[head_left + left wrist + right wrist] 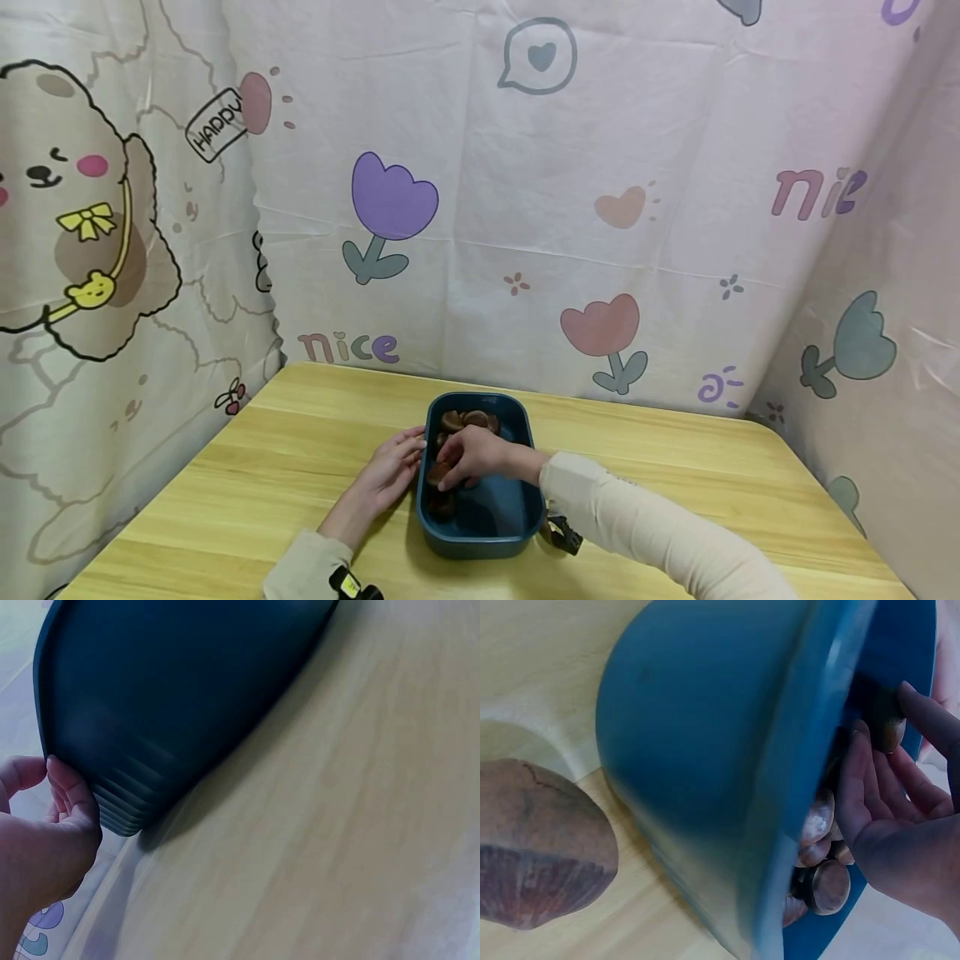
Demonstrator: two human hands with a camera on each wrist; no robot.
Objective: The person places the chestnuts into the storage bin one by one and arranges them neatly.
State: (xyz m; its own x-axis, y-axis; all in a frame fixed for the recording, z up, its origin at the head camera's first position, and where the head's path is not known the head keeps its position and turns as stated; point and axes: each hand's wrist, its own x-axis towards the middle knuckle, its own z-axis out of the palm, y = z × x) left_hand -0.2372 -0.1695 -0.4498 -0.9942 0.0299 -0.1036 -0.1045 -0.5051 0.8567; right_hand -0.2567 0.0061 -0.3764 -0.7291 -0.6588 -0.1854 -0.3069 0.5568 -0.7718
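Note:
A deep dark-blue plastic box with rounded corners stands on the table. Several brown chestnuts lie in its far end and along its left side. My left hand is at the box's left side; in the left wrist view its thumb and a curled finger pinch the rim. Inside the box, my right hand pinches a chestnut between thumb and fingers. More chestnuts show below that hand in the right wrist view.
One more chestnut lies on the table outside the box, close to the right wrist camera. The wood-grain table is bordered by a printed cloth backdrop. A black wrist device sits beside the box's right side.

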